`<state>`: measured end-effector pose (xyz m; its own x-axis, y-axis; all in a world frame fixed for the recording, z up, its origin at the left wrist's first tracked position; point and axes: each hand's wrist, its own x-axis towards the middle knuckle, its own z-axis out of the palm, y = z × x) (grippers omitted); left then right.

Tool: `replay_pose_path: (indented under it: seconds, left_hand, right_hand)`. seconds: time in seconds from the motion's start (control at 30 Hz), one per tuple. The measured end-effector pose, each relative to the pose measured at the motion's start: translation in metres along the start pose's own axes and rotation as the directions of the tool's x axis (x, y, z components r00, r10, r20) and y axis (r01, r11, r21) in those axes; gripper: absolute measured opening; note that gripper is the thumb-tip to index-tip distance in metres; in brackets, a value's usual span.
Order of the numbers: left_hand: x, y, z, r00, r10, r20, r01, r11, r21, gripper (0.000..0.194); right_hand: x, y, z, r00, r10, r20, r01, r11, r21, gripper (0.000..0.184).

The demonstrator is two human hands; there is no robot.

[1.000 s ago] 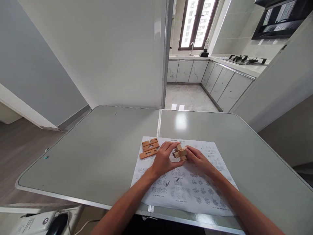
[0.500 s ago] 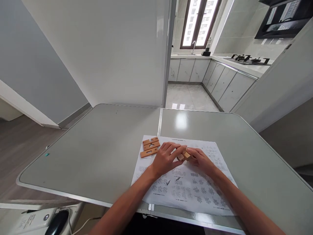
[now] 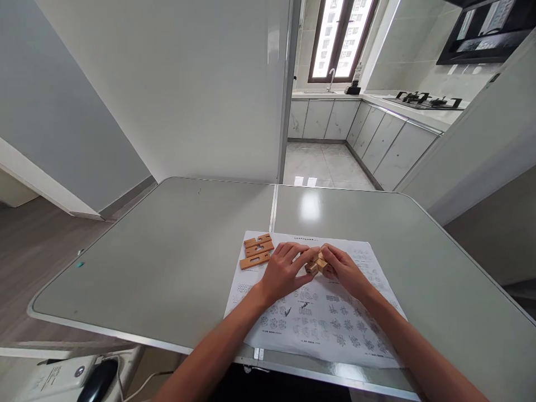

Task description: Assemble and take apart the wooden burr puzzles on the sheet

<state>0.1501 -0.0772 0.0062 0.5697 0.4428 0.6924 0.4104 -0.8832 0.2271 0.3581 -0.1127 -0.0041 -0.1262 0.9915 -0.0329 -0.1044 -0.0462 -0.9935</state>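
Observation:
Between my hands is a cluster of light wooden puzzle pieces (image 3: 321, 264), with a squared end turned toward me. My left hand (image 3: 288, 267) grips it from the left, thumb below and fingers above. From the right, my right hand (image 3: 342, 269) closes its fingertips on the same cluster; its upper fingers meet near the top. My fingers hide much of the pieces. Just left of my left hand, several flat notched wooden pieces (image 3: 256, 251) lie side by side on the printed sheet (image 3: 301, 335).
The sheet of small line drawings lies on a grey-green table (image 3: 176, 251) with a metal seam. A small teal bit (image 3: 80, 264) sits near its left edge. A white box (image 3: 54, 382) and a dark rounded object (image 3: 98, 382) are at lower left.
My right fingers have shifted up over the top of the cluster. The wooden pieces have turned slightly, and more of their ends shows. The flat pieces on the sheet stay put.

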Motion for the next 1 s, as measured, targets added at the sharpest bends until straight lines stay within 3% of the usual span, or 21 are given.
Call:
replay_pose_path:
  seconds: [0.27, 0.53, 1.0]
  left_hand:
    - [0.0017, 0.0033, -0.0005, 0.997, -0.071, 0.011, 0.072, 0.992, -0.103, 0.055]
    - [0.0043, 0.0076, -0.0047, 0.996, -0.087, -0.010, 0.084, 0.985, -0.152, 0.053]
    - [0.0053, 0.0081, -0.0048, 0.993, -0.110, -0.049, 0.099, 0.977, -0.189, 0.055]
  right_hand:
    - [0.0005, 0.0041, -0.0022, 0.991, 0.133, 0.027, -0.135, 0.982, 0.130, 0.050]
    - [0.0010, 0.0014, -0.0017, 0.977, 0.192, 0.093, -0.209, 0.950, 0.233, 0.052]
    - [0.0019, 0.0039, 0.0017, 0.976, 0.213, 0.039, -0.216, 0.945, 0.245, 0.055]
